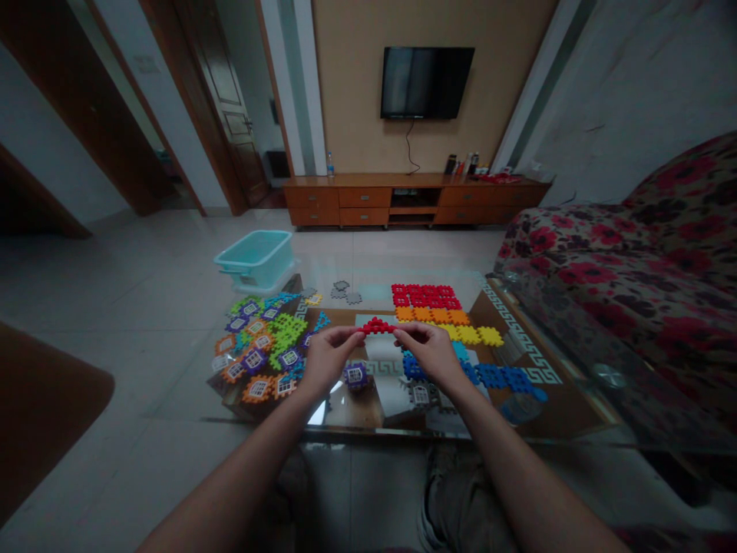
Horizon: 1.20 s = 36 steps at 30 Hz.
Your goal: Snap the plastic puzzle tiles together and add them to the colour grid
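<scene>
A red triangular interlocking toy piece point(377, 326) is held up above the glass table. My left hand point(329, 355) pinches its left end, and my right hand point(429, 352) pinches its right end. Below the hands lies a purple window piece point(357, 375). Under and beside my right hand are blue pieces point(504, 377), partly hidden by the hand and forearm. Farther back stand rows of red pieces point(423, 295), orange pieces point(431, 316) and yellow pieces point(489, 336). To the left, a pile of mixed pieces holds green ones point(288, 330) and orange window ones point(259, 389).
A turquoise plastic bin point(256, 257) stands at the table's far left. Several grey pieces point(341, 293) lie near the back edge. A clear bottle with a blue cap point(523, 405) lies at front right. The floral sofa point(576, 238) is to the right.
</scene>
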{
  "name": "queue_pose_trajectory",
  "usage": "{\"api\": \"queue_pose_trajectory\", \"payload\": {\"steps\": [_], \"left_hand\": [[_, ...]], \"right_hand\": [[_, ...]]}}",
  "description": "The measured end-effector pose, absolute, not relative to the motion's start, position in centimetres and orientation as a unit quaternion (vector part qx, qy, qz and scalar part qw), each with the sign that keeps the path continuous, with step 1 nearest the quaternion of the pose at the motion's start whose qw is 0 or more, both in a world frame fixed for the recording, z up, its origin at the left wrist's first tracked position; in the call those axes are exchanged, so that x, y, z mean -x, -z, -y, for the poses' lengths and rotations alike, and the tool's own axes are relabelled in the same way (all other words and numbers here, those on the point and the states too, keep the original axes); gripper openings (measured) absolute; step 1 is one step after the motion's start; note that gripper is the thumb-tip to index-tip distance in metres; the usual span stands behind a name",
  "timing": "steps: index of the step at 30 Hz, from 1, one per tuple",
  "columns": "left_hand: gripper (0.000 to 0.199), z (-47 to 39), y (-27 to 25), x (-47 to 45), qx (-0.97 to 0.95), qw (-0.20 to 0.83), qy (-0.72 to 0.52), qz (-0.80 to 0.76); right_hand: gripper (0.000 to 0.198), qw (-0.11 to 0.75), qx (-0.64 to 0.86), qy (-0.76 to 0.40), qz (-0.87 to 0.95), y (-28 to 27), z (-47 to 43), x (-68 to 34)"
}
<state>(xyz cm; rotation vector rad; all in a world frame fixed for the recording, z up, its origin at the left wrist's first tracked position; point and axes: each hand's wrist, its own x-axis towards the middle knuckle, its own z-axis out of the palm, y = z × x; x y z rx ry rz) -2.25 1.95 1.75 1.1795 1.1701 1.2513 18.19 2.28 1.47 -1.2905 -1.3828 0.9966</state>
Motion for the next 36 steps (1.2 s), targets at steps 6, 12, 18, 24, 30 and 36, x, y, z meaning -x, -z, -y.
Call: {"api": "queue_pose_trajectory", "payload": {"steps": [6,12,18,24,30,36], "left_hand": [[0.029,-2.11,-1.49,2.24,-0.483,0.511,-0.531,-0.474],[0.031,-2.03,-1.67,2.18,-0.475,0.508,-0.535,-0.480],[0.030,-1.96,-1.78,2.06,-0.471,0.509,-0.537,-0.481],[0.032,-2.07,-1.59,2.07,-0.452,0.513,-0.544,-0.486],[0.028,-2.28,-1.06,2.32,-0.479,0.482,-0.539,-0.498],[0.028,-2.23,-1.11,2.44,-0.489,0.473,-0.526,-0.510]], "right_hand": [[0.029,0.470,0.531,-0.397,0.582,-1.59,-2.18,-18.20],[0.031,0.467,0.530,-0.384,0.594,-1.89,-1.97,-18.05],[0.028,0.467,0.533,-0.372,0.600,-2.05,-1.89,-18.06],[0.027,0.468,0.527,-0.369,0.606,-2.06,-1.83,-18.01],[0.027,0.472,0.530,-0.365,0.603,-2.03,-1.86,-18.01],[0.027,0.470,0.532,-0.362,0.604,-1.97,-1.90,-18.07]]}}
